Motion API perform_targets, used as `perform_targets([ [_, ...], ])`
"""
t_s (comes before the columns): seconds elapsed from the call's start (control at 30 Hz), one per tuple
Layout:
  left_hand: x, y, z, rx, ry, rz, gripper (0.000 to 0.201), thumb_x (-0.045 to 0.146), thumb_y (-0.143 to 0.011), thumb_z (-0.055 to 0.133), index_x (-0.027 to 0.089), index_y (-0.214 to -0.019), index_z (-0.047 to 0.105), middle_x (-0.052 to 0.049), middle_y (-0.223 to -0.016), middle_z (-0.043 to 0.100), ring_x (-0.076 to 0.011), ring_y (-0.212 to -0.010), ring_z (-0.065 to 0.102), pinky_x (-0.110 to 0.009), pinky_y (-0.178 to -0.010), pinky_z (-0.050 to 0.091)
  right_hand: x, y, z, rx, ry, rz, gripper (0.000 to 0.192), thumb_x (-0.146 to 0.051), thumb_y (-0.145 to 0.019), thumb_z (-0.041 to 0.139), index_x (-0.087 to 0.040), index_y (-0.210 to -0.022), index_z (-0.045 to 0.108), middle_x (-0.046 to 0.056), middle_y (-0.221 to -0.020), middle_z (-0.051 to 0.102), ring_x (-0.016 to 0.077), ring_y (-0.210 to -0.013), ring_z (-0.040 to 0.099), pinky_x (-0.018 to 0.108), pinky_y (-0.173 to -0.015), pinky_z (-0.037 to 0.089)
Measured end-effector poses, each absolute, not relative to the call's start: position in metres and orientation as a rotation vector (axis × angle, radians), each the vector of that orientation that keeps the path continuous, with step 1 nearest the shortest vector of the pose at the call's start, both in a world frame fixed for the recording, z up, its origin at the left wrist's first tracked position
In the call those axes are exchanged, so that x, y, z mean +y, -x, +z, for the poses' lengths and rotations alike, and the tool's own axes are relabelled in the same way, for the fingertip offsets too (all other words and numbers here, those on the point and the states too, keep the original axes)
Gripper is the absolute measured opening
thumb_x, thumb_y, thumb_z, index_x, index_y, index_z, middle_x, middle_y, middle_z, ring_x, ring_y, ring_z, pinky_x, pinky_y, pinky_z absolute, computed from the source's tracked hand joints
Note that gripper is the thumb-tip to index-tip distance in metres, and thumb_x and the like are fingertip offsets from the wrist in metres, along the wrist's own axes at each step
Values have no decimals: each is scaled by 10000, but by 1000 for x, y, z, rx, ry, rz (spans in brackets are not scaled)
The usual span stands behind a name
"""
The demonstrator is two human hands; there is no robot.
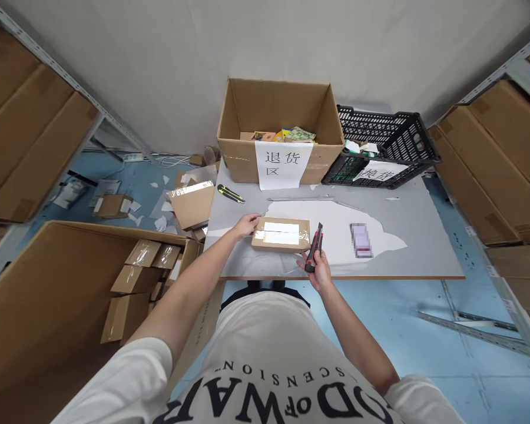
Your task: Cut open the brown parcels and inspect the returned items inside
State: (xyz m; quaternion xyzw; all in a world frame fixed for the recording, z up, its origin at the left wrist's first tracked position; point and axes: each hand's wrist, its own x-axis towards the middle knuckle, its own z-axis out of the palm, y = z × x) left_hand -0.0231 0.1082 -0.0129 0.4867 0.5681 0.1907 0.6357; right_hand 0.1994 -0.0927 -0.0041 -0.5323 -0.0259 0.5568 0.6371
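A small taped cardboard box (pixel 259 240) with a white label on top is at the front middle of the table. My left hand (pixel 246 225) grips its left end, thumb and fingers closed at the corner. In my right hand (pixel 320 270) is a black and red box cutter (pixel 314 248), pointing up and away from me. The fingers of that hand are close to the box's lower right corner; whether they touch it I cannot tell. Whether the cutter's blade is out is too small to see.
A large cardboard box (pixel 238 154) with a paper sign and a black plastic crate (pixel 391 176) stand at the table's back. A yellow and black cutter (pixel 231 194) and a blurred purple item (pixel 361 240) lie on the table (pixel 428 247). A big carton (pixel 48 282) holding small boxes is at left.
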Motion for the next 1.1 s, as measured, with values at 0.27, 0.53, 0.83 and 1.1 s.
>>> perform_targets([
  [0.27,88,34,-8,1255,-1007,502,357,387,-797,641,166,-1076,629,-75,-1012,687,-173,-903,650,-329,-788,546,-72,-215,-11,-216,1299,1192,372,-519,-737,644,-287,-983,488,-9,-1032,622,163,-937,652,385,-828,567],
  [0.53,27,40,-15,1215,-707,743,306,293,-649,787,158,-911,703,-57,-958,724,-229,-996,644,-412,-947,495,2,-262,11,-405,1382,1337,177,-370,-798,638,-248,-865,528,-5,-893,640,130,-752,657,326,-720,598],
  [0.83,-37,3,-26,1261,-548,857,350,290,-682,771,129,-980,683,-107,-1020,710,-261,-1051,631,-443,-972,484,85,-274,26,-561,1509,1525,90,-221,-808,645,-193,-863,580,30,-787,656,131,-619,637,289,-553,590],
  [1.1,-51,-8,-29,1237,-475,820,254,262,-636,793,171,-857,708,-40,-878,737,-205,-919,679,-388,-955,507,107,-262,15,-614,1532,1609,71,-186,-807,643,-185,-843,581,40,-784,657,134,-620,637,281,-544,586],
])
